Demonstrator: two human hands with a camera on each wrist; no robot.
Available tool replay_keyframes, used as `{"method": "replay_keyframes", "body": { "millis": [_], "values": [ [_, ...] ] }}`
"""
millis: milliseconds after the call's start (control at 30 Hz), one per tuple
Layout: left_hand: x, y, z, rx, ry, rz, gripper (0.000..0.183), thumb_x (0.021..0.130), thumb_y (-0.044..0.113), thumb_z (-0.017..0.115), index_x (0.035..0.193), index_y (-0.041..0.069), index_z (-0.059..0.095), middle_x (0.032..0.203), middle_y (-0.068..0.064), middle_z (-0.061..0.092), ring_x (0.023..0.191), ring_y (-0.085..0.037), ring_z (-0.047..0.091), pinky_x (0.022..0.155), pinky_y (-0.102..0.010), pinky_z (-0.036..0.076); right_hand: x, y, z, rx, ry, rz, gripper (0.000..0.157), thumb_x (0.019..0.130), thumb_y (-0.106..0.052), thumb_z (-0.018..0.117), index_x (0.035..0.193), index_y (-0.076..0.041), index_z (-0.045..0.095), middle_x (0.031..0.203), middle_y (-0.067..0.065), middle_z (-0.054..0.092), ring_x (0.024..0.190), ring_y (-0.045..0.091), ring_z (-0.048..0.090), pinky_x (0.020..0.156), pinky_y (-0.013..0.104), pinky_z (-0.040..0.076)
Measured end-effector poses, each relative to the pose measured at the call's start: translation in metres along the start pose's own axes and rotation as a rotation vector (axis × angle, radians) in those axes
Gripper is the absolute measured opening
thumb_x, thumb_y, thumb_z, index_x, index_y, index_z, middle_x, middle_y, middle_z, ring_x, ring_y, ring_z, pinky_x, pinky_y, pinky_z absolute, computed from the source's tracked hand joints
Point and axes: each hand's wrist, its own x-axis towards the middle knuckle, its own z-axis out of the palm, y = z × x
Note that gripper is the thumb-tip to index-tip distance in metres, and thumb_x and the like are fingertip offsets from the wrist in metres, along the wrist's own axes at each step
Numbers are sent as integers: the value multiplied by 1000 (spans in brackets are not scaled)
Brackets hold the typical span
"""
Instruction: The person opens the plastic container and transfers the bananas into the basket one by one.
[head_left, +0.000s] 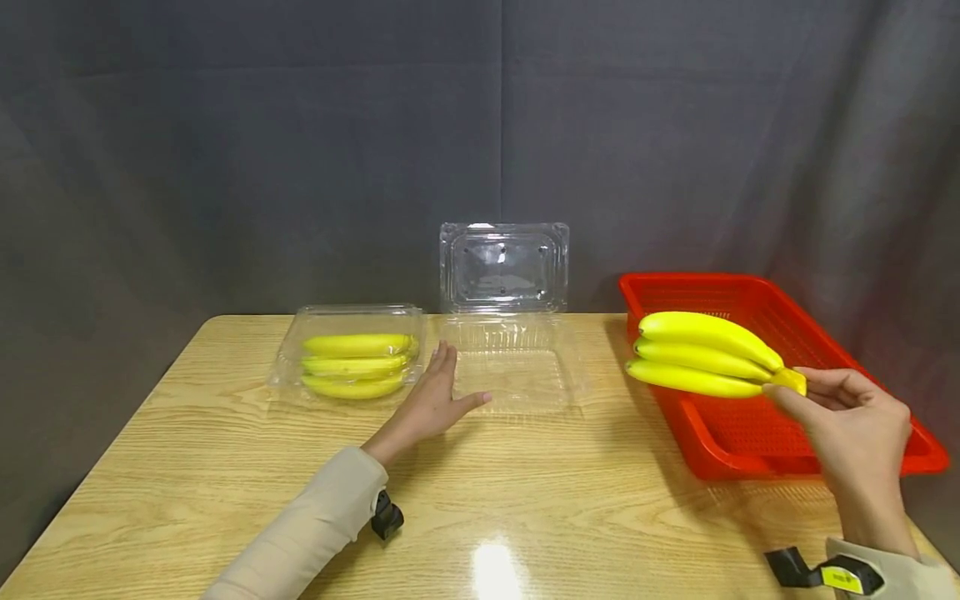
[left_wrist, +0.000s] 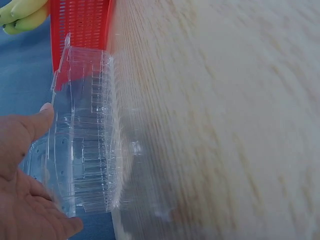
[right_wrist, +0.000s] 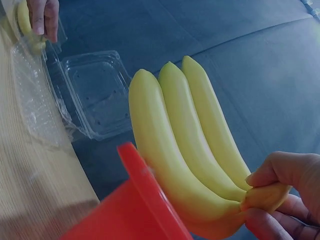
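Observation:
My right hand (head_left: 862, 417) pinches a bunch of bananas (head_left: 701, 354) by its stem end, held up over the red basket (head_left: 697, 442). The three fingers of fruit point left, as the right wrist view also shows up close. At the middle of the table, an empty clear plastic box (head_left: 517, 379) stands with its lid (head_left: 504, 267) raised at the back. My left hand (head_left: 431, 400) is at the left side of this box, thumb and fingers spread. To its left sits a second clear box (head_left: 288, 358), closed over another bunch of bananas (head_left: 356, 367).
The red basket, with slotted walls, takes up the right side of the wooden table (head_left: 247, 483). A grey curtain (head_left: 315, 150) hangs behind the table's far edge. Both wrists carry black camera mounts (head_left: 386, 515).

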Motion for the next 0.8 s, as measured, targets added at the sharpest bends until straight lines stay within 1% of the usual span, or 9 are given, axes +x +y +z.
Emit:
{"method": "replay_keyframes", "body": {
  "millis": [67, 133, 200, 367, 433, 700, 800],
  "values": [
    [0, 0, 0, 3, -3, 2, 101, 90, 54, 61, 151, -7, 10, 157, -18, -5, 145, -35, 5, 115, -46, 10, 1, 0, -4, -41, 6, 8, 29, 68, 0, 88, 92, -5, 73, 80, -10, 71, 66, 2, 67, 58, 13, 51],
    [0, 0, 0, 2, -8, 1, 100, 90, 54, 61, 151, -8, 9, 157, -18, -5, 145, -35, 5, 115, -45, 10, 3, 1, -7, -51, 16, 26, 30, 67, -1, 88, 93, -6, 73, 79, -10, 71, 65, 2, 66, 57, 13, 51],
    [1, 0, 0, 3, -14, -1, 101, 90, 53, 61, 151, -8, 9, 157, -19, -5, 144, -34, 4, 115, -45, 10, 4, 1, -11, -87, 26, 41, 31, 67, -3, 89, 94, -7, 74, 78, -12, 70, 66, 0, 66, 56, 13, 51],
    [1, 1, -1, 12, -15, 15, 100, 91, 51, 62, 150, -9, 9, 157, -22, -3, 144, -35, 4, 114, -46, 11, 8, 4, -17, -51, 50, 79, 33, 64, -3, 90, 93, -8, 74, 78, -12, 70, 66, 1, 66, 55, 13, 51],
    [1, 0, -2, 20, -18, 20, 100, 91, 52, 61, 150, -9, 9, 157, -22, -3, 144, -35, 4, 114, -45, 11, 9, 6, -18, -17, 59, 89, 33, 63, -1, 90, 92, -7, 74, 77, -11, 70, 64, 1, 65, 55, 13, 51],
    [3, -3, 0, 33, -17, 17, 101, 90, 55, 60, 150, -9, 10, 158, -21, -1, 144, -35, 6, 114, -46, 12, 14, 11, -24, 91, 53, 105, 30, 65, 7, 87, 85, -10, 73, 77, -10, 70, 63, 2, 65, 54, 14, 51],
    [3, -3, 0, 31, -20, 15, 101, 90, 55, 60, 150, -8, 9, 158, -21, -1, 145, -35, 6, 114, -47, 11, 17, 13, -27, 104, 53, 115, 29, 66, 7, 86, 85, -11, 73, 78, -10, 70, 63, 2, 65, 54, 14, 51]
  ]
}}
